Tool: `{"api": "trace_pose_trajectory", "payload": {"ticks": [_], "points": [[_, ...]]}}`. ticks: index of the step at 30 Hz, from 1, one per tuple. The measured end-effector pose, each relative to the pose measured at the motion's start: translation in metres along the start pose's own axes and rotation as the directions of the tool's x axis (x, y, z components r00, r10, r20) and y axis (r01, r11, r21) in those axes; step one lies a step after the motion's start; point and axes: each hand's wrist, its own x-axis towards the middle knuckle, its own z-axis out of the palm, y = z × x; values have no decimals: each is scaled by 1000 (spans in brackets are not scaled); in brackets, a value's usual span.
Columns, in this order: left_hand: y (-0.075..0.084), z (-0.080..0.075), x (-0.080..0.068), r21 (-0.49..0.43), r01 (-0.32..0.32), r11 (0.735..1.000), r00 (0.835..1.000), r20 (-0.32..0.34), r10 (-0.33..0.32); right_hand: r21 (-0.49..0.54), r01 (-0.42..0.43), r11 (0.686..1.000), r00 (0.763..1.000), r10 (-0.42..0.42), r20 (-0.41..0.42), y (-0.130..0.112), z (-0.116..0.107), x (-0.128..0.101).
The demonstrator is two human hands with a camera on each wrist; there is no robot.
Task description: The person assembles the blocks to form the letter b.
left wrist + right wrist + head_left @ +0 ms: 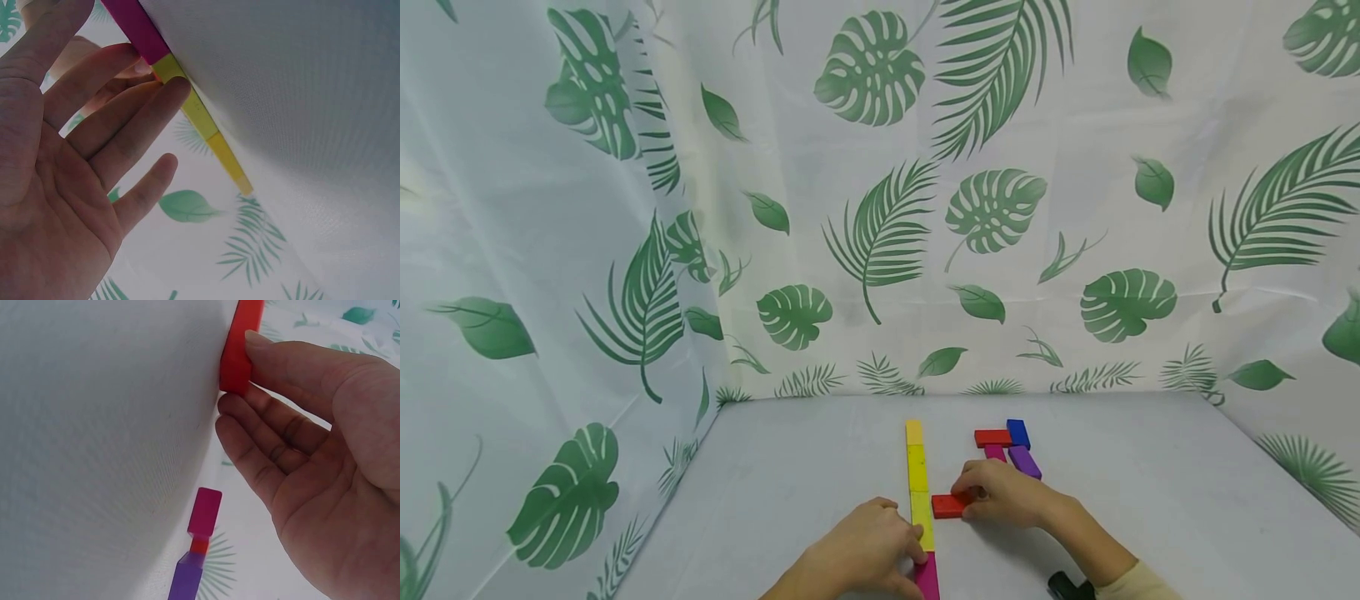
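A straight row on the table has a magenta block (927, 575) at its near end and yellow blocks (917, 467) beyond it. My left hand (868, 550) lies along the row's left side. Its fingertips touch the row near where magenta meets yellow, and its fingers are only slightly bent in the left wrist view. Just right of the row, my right hand (1007, 493) pinches a red block (948, 506) between thumb and fingers. That block lies crosswise to the row, with a small gap between them. In the right wrist view the red block (236, 365) appears low against the table surface.
Beyond my right hand sit another red block (992, 438), a blue block (1018, 432), a second magenta block (995, 452) and a purple block (1025, 462). A black object (1067, 587) shows by the right sleeve. Leaf-patterned sheets (880, 350) border the white table (790, 467).
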Motion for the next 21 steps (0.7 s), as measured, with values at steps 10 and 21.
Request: {"api": "trace_pose_trajectory", "payload": {"ticks": [10, 21], "points": [[1, 0, 0, 9, 4, 1000, 1000, 1, -4, -15, 5, 1000, 1000, -5, -1, -1, 2, 0], [0, 0, 0, -1, 9, 1000, 1000, -1, -9, -18, -2, 1000, 1000, 2, 4, -3, 3, 1]]}}
